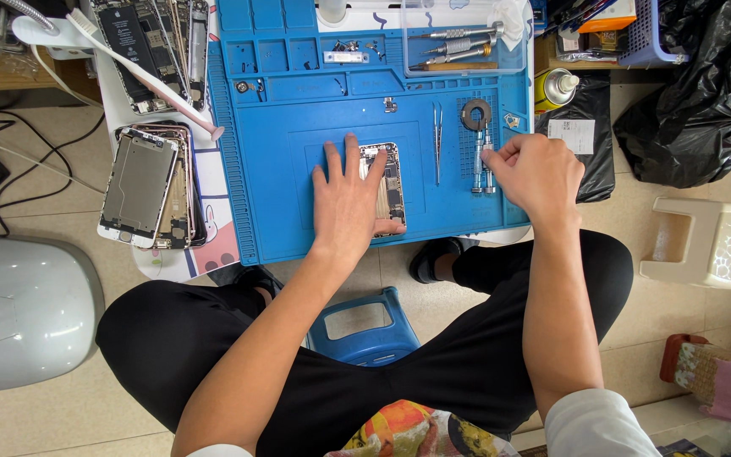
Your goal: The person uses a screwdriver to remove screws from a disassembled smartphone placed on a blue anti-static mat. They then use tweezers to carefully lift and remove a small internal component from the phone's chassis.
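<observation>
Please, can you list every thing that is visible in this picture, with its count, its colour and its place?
repair mat: one, blue, on the table
opened phone: one, silver frame, mat centre, under the left hand
tweezers: one, metal, right of the phone
screwdrivers: two, silver, at the right hand's fingertips
phone housings: a stack, silver and rose, left of the mat
toothbrush: one, white, upper left
clear tray: one, holding tools, mat top
black bag: one, upper right
stool: one, blue, between the legs
left hand: flat on the phone
right hand: at the screwdrivers
</observation>
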